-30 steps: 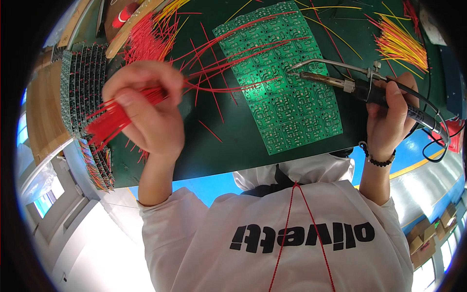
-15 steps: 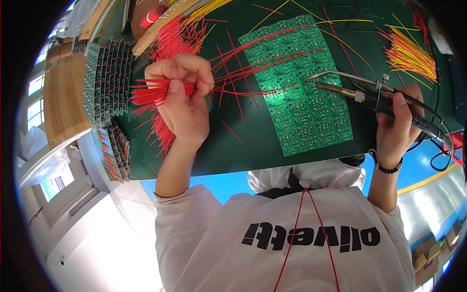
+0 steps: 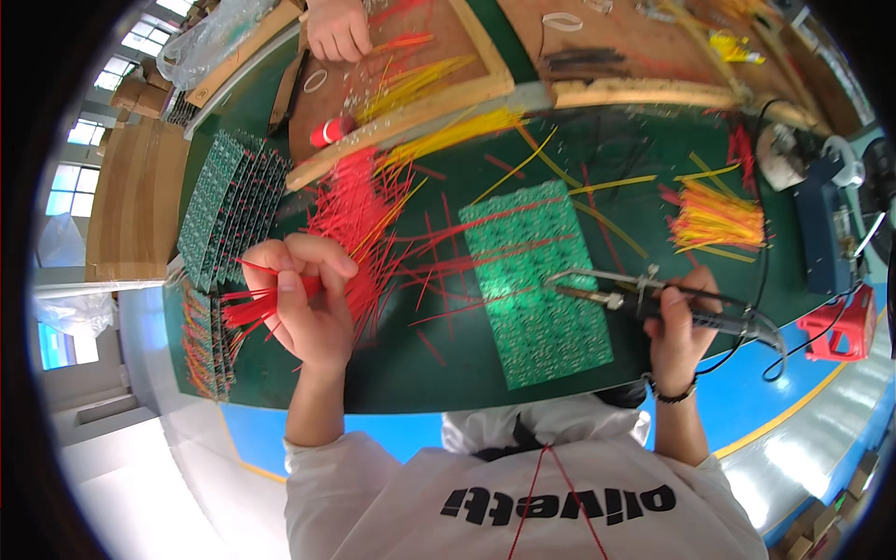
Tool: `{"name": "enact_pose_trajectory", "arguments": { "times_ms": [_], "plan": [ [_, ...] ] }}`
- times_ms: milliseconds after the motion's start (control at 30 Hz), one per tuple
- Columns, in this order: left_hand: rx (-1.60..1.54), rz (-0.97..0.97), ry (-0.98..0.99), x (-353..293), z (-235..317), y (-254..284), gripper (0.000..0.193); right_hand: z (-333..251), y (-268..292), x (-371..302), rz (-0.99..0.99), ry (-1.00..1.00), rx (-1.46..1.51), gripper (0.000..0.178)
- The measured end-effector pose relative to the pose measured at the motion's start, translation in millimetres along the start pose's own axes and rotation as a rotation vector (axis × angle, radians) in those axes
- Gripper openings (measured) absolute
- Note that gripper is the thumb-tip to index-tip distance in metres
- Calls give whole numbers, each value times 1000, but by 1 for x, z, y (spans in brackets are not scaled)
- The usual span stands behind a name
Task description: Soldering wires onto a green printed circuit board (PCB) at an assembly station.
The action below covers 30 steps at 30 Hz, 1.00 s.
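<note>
In my left hand (image 3: 313, 303) a bundle of thin red wires (image 3: 250, 306) is gripped, its ends sticking out to the left. My right hand (image 3: 683, 327) is closed around a soldering iron (image 3: 644, 304) with a curved metal feed tube fixed along it. The iron's tip is over the middle of a green circuit board panel (image 3: 546, 341); whether it touches is too small to tell. Several red wires (image 3: 509, 255) lie across the panel's upper and left part. Between my left hand and the panel, more red wires lie loose on the green table.
A pile of red wires (image 3: 359, 201) lies beyond my left hand. Stacked circuit boards (image 3: 229, 205) stand at the left. Yellow and red wires (image 3: 719, 215) lie at the right, near a blue device (image 3: 826, 229). Across a wooden rail (image 3: 644, 92), another person's hand (image 3: 338, 28) rests near yellow wires.
The view has tilted up, so more of the table's far side shows. My left hand has shifted a little left, away from the wires on the panel. Both hands keep their holds.
</note>
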State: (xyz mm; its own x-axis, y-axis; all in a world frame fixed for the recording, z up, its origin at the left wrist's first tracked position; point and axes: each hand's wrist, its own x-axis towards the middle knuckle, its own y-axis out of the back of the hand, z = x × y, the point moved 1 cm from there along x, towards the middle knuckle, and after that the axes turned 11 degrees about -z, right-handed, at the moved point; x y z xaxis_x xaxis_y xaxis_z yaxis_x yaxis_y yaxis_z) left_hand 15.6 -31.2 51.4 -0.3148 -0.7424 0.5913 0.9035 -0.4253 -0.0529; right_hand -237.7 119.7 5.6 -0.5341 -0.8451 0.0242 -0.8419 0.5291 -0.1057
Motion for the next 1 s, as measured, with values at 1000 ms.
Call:
{"name": "enact_pose_trajectory", "arguments": {
  "times_ms": [1000],
  "plan": [
    [253, -528, 165, -21, -1, -30, 8, 1, 3, -3, 56, 63, 127, 15]
  ]
}}
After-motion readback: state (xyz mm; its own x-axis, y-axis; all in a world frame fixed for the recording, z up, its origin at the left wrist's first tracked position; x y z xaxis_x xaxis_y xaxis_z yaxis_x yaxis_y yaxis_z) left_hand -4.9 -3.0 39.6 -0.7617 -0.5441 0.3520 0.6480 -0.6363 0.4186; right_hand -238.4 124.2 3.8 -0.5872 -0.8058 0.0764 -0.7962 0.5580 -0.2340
